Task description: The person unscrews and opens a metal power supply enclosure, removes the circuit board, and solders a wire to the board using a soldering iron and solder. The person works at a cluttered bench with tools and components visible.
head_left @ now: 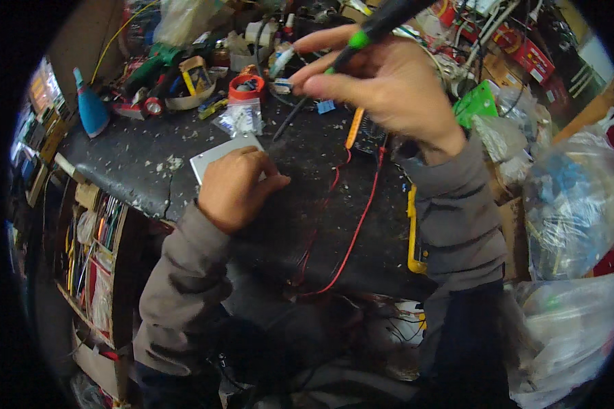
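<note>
At the lower edge, the person's two forearms reach in, wearing grey-brown sleeves over dark clothing. To the left, below the level of the desk (293,211), a wooden rack (109,286) holds upright, thin, coloured items; to the right, a large clear bag (576,204) bulges with blue and pale contents. Two red leads (372,194) loop along the dark, scuffed top toward its near edge, and a yellow-edged object (413,235) is partly hidden by the right sleeve. The left hand (235,178) rests on a pale flat panel (208,158) at the left-centre, its fingers curled down and its thumb out to the right; whether it grips the panel or only presses on it, I cannot tell. The right hand (327,71), higher up, pinches a black-and-green tool (356,42) between thumb and fingers, the thick handle slanting up to the top edge. Its dark, thin shaft points down and left, with the tip just beside the panel's upper right corner in this view. Behind the right wrist lies a black device with an orange edge (354,127). Farther back are a small clear packet (242,121), an orange tub (237,93) with small items inside, a blue cone-shaped bottle (91,112) toward the left, and a bright green piece (477,102) toward the right, before a dense jumble.
</note>
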Motion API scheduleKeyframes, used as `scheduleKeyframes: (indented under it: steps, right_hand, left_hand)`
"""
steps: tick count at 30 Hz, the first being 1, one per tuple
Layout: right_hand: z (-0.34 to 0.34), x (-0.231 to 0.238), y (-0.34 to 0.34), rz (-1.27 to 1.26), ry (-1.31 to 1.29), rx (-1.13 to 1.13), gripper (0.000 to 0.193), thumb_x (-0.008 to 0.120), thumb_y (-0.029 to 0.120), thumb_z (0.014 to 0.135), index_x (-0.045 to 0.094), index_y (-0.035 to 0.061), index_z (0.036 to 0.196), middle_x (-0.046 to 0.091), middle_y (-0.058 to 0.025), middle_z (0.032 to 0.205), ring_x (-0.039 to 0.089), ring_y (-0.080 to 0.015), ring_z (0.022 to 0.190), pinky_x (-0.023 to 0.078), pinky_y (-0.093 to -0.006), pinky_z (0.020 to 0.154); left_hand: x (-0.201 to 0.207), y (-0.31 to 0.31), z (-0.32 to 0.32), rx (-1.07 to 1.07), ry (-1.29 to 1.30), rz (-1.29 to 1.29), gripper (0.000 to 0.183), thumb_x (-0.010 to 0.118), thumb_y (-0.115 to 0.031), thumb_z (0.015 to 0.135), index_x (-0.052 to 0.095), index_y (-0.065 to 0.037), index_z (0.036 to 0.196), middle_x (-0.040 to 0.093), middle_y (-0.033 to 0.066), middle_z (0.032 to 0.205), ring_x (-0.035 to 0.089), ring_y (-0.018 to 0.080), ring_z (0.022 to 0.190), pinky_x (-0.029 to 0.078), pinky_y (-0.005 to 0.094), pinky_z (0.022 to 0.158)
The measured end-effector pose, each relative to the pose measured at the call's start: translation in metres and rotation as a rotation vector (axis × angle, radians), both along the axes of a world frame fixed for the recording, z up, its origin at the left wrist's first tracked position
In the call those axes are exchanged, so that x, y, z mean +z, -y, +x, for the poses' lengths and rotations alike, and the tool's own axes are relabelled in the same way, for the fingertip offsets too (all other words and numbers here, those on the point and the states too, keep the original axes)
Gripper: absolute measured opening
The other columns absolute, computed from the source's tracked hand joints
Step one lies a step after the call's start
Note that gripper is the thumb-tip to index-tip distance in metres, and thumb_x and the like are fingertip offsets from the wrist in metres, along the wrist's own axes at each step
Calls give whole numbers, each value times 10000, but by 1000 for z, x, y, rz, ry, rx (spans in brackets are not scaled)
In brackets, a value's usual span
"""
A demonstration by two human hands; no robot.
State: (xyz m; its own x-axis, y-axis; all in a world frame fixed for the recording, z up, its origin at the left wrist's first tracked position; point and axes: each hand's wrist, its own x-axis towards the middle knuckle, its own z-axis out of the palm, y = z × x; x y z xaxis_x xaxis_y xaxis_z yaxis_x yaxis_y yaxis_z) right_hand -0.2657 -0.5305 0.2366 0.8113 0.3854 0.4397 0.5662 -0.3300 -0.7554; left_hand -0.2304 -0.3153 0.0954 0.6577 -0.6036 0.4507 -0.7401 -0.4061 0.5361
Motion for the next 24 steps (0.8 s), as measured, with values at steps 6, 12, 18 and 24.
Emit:
scheduleKeyframes:
  steps: [6,12,18,24]
  right_hand:
    - [8,0,3,-8,15,-164,376,745,76,886,596,-46,1210,730,-157,1028,708,-200,965,571,-293,859]
    - [37,-26,-29,132,-130,-40,343,750,81,885,600,-44,1167,721,-146,1006,708,-188,949,581,-287,826]
    - [70,-53,-80,158,-126,14,262,767,31,833,654,-55,1054,729,-112,915,703,-149,852,548,-261,757]
    - [83,-55,-95,140,-155,-12,256,764,29,826,651,-48,1043,727,-114,933,704,-158,880,549,-276,780]
  left_hand:
    - [10,-7,3,67,-190,-231,266,755,-265,873,661,-22,819,620,87,728,616,212,672,474,347,618]
    - [37,-96,47,-397,-1090,-896,151,606,-207,1010,620,-57,1025,558,-2,819,574,107,787,448,198,677]
    - [-14,-112,55,-90,-1318,-1344,147,536,-155,1019,568,-11,1033,603,65,933,615,172,853,521,281,767]
    - [-7,-107,48,-8,-1181,-1119,207,551,-235,997,622,-44,962,561,9,811,521,108,724,441,263,650]
